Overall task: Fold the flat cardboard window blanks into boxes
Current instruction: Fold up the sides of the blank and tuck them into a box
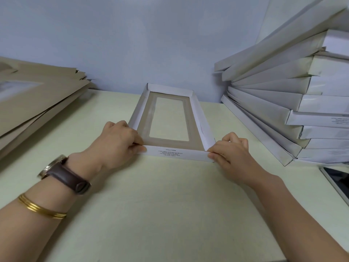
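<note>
- Cardboard box [170, 118] lies mid-table, walls up, window down.
- Left hand [120, 140] and right hand [229, 148] pinch its near wall's two corners.
- Uneven pressure could likely spring that wall flat.

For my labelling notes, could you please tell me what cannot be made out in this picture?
Head view only.
Print on the box near wall: too small, upside down.
Box's near corners: covered by the left hand and right hand pinching them.
Flat blanks: cut off by left edge, count unknown.
Folded boxes: cut off by right edge.
Dark-screened device: cut off by right edge.
</note>
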`<state>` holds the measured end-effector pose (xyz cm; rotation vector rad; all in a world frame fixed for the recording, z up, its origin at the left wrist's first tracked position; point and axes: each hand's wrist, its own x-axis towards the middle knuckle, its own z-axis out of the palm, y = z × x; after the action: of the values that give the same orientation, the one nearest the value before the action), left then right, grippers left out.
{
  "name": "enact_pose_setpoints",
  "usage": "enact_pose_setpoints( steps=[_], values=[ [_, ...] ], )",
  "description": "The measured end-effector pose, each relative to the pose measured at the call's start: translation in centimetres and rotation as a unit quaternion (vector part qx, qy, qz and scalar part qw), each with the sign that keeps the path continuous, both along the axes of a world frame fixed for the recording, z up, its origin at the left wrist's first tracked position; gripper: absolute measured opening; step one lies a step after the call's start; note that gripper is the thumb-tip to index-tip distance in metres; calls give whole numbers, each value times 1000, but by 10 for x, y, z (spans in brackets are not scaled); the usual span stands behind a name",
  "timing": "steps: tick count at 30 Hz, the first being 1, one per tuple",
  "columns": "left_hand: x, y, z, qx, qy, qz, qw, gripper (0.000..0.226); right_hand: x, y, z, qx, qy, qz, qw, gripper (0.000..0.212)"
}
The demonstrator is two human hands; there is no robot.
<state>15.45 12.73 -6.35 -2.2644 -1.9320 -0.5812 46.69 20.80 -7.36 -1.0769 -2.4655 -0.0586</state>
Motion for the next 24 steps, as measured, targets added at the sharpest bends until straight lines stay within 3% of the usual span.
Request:
enact_pose_setpoints(
  steps=[6, 19, 24],
  values=[
    [-15, -2, 2, 2, 11, 0, 1000, 16, 1, 1, -1, -10, -1, 2, 1000, 18],
    [-14, -4, 9, -25, -50, -16, 998, 20, -2, -2, -1, 7, -6, -5, 1000, 19],
    [-9, -5, 8, -34, -82, 3, 996, 19, -3, -4, 0, -38, 16, 7, 999, 16]
  ],
)
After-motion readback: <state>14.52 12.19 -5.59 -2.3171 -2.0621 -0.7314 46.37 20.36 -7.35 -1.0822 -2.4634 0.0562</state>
